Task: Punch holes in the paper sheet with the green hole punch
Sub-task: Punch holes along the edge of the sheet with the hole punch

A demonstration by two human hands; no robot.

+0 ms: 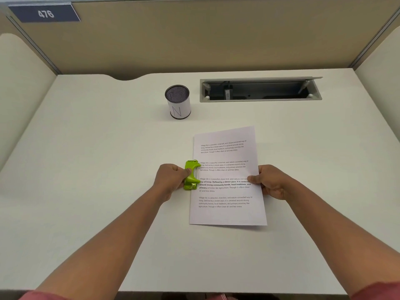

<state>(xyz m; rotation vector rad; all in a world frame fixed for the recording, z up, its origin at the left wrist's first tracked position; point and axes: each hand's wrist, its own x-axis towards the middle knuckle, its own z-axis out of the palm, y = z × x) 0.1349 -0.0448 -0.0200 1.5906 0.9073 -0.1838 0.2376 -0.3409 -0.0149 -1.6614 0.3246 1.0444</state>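
Head view: my left hand (171, 178) grips the green plastic hole punch (191, 175) on the white printed paper sheet's (227, 191) left edge, seemingly seated, while my right hand (269, 181) pinches the opposite edge to steady it.

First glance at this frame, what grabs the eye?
The green hole punch at mid-desk, gripped by the left hand against the left edge of the printed paper sheet. The right hand pinches the sheet's right edge. Behind stands a mesh pen cup, beside an open cable tray.
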